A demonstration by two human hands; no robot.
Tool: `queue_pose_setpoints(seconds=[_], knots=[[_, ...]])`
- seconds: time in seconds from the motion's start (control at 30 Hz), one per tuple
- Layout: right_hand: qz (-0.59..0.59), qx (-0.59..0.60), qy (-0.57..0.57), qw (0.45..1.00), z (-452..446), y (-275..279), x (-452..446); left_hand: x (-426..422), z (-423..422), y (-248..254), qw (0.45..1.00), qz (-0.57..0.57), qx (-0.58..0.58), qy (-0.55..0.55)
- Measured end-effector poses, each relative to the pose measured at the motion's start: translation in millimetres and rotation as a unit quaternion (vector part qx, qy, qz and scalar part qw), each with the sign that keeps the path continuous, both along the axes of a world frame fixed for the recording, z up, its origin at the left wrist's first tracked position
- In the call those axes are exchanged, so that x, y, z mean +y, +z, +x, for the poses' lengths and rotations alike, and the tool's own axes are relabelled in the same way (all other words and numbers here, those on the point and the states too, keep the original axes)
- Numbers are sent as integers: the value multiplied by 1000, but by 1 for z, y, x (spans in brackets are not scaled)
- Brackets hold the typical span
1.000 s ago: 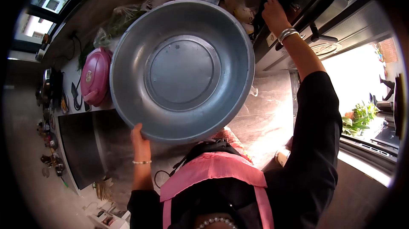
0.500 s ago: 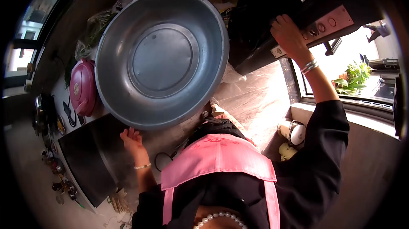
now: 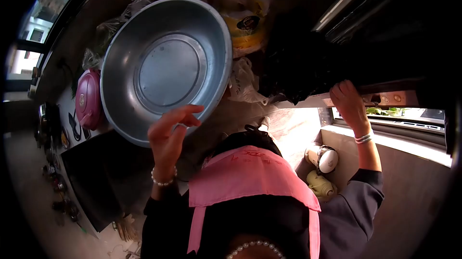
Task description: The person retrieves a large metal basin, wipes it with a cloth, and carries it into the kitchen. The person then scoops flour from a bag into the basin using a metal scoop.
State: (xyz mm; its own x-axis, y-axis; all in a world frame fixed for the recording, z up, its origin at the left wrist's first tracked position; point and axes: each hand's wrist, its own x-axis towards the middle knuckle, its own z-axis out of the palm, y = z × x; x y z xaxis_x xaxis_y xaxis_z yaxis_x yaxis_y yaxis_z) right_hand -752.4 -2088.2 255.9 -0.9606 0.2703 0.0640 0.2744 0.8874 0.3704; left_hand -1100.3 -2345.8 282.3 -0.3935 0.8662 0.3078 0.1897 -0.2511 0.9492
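A large grey metal basin (image 3: 168, 71) leans with its hollow side facing me. My left hand (image 3: 168, 131) is raised in front of the lower basin rim, fingers stretched forward and thumb apart, holding nothing. Whether it touches the rim I cannot tell. On the right, my right hand (image 3: 347, 100) has its fingers bent over the edge of a dark panel, beside a light strip (image 3: 390, 98) with round fittings. The fingertips are partly lost in shadow. Close by hangs a black plastic bag (image 3: 298, 76).
A pink lidded container (image 3: 88, 99) stands left of the basin. Right of it are a white plastic bag (image 3: 244, 81) and a yellow packet (image 3: 248, 25). A cream drum-shaped item (image 3: 323, 158) and a yellowish container (image 3: 321, 185) sit by the right wall, below a window.
My left hand has risen from below the basin to in front of its rim. My right hand has moved down with the dark panel's edge, and the panel's angle has changed, covering more of the window.
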Motion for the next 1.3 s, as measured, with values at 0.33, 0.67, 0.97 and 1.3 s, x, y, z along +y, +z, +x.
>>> queue_pose_setpoints(seconds=[0.33,0.67,0.97,1.3], knots=[[44,-102,-26,993,57,4,-12,120,54,-3,993,-98,-53,32],[-139,197,-329,913,-30,34,-17,182,21,6,994,-87,-39,-57],[-207,451,239,834,-221,48,68,260,38,-34,806,-147,-527,-225],[-356,-222,-301,856,-104,-230,259,297,-19,-15,933,-224,-205,-194]])
